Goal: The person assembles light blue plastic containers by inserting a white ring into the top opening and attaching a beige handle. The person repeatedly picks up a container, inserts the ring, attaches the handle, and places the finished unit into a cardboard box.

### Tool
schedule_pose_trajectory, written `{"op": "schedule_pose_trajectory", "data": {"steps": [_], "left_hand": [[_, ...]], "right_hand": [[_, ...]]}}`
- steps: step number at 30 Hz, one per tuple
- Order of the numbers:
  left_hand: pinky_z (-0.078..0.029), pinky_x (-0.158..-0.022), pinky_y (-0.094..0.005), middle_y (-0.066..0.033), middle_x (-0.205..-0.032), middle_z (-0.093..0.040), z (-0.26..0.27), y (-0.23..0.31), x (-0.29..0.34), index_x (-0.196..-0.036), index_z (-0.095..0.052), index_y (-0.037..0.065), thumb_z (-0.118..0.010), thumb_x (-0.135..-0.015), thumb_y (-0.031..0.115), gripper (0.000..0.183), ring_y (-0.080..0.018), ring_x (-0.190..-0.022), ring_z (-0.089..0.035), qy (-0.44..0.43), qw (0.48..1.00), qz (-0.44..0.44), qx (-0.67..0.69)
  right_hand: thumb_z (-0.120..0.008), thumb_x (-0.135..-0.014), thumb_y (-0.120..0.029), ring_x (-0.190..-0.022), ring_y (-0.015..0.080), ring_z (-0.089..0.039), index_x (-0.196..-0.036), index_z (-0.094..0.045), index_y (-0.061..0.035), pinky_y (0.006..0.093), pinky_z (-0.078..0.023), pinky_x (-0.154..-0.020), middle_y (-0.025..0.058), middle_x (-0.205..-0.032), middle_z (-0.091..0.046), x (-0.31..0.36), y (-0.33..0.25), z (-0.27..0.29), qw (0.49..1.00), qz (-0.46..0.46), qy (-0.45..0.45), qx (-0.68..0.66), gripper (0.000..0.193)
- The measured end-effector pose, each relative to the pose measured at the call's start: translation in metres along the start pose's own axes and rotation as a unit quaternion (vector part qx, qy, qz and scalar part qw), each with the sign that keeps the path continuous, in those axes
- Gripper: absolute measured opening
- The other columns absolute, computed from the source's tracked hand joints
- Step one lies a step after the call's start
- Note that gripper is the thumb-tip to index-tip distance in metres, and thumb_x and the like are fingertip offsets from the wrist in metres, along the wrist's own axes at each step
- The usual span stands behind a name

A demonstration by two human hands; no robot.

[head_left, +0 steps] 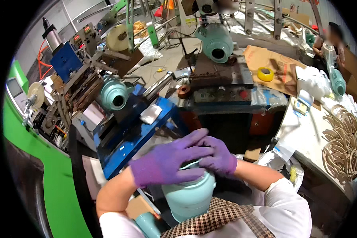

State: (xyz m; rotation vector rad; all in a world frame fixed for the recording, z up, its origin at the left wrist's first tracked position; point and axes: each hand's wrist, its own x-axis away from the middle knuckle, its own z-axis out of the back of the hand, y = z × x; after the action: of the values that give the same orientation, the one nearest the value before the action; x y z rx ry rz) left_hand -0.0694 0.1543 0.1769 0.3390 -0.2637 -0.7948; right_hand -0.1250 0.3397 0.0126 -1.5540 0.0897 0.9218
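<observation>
A pale teal jug (188,200) stands upright close against my apron, low in the middle. My left hand (166,162), in a purple glove, reaches over its top from the left. Its thumb lies along the near side of the rim and its fingers stretch across the top. From the right, my right hand (218,156), gloved the same, has its fingers curled at the rim. Both hands grip the jug's top and overlap there, so most of its mouth is hidden. Another teal vessel (148,225) lies partly in view beside my left forearm.
A teal jug body (114,97) sits by the blue-framed machine (127,137) at left; another (217,45) is mounted on the bench ahead. Yellow tape (265,74) lies on cardboard. Curved tan strips (345,144) pile on the right-hand table (305,139). Another person (335,43) is at far right.
</observation>
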Motion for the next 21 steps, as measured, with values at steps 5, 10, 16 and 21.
{"op": "schedule_pose_trajectory", "data": {"steps": [5, 10, 16, 21], "left_hand": [[-0.051, -0.092, -0.0369, -0.0129, -0.124, -0.062, 0.043, -0.024, 0.099, -0.130, -0.057, 0.010, -0.065, -0.093, 0.043, 0.051, -0.0273, -0.110, -0.064, 0.050, 0.954, 0.282, 0.082], [-0.047, -0.090, -0.0291, -0.0054, -0.114, -0.059, -0.013, -0.104, 0.174, -0.123, -0.055, 0.005, -0.059, -0.099, 0.032, 0.036, -0.0131, -0.104, -0.055, 0.400, 0.829, 0.299, 0.253], [-0.052, -0.094, -0.0399, -0.0135, -0.133, -0.051, -0.087, -0.118, 0.147, -0.135, -0.050, 0.004, -0.060, -0.098, 0.037, 0.051, -0.0257, -0.118, -0.054, 0.647, 0.671, 0.226, 0.283], [-0.050, -0.097, -0.0332, -0.0089, -0.126, -0.054, -0.054, -0.152, -0.003, -0.136, -0.046, 0.005, -0.064, -0.096, 0.021, 0.047, -0.0223, -0.114, -0.057, 0.644, 0.681, 0.080, 0.339]], "right_hand": [[-0.073, -0.087, -0.028, -0.113, 0.0350, -0.064, -0.136, -0.054, -0.0072, 0.0435, -0.051, -0.097, 0.0211, -0.125, -0.064, -0.122, 0.021, 0.101, 0.902, 0.053, 0.280, 0.323, 0.057], [-0.067, -0.088, -0.033, -0.102, 0.0417, -0.066, -0.159, -0.019, -0.0205, 0.0498, -0.052, -0.089, 0.0245, -0.103, -0.067, -0.228, 0.047, 0.217, 0.764, -0.164, 0.265, 0.565, 0.087], [-0.060, -0.077, -0.005, -0.095, 0.0315, -0.072, -0.147, -0.049, -0.0142, 0.0376, -0.055, -0.083, 0.0206, -0.110, -0.070, -0.068, 0.001, 0.152, 0.859, 0.102, 0.223, 0.450, 0.072], [-0.069, -0.086, -0.006, -0.107, 0.0233, -0.067, -0.132, -0.060, 0.0001, 0.0375, -0.054, -0.095, 0.0156, -0.123, -0.068, 0.185, -0.060, 0.154, 0.896, -0.086, 0.432, 0.055, 0.048]]}}
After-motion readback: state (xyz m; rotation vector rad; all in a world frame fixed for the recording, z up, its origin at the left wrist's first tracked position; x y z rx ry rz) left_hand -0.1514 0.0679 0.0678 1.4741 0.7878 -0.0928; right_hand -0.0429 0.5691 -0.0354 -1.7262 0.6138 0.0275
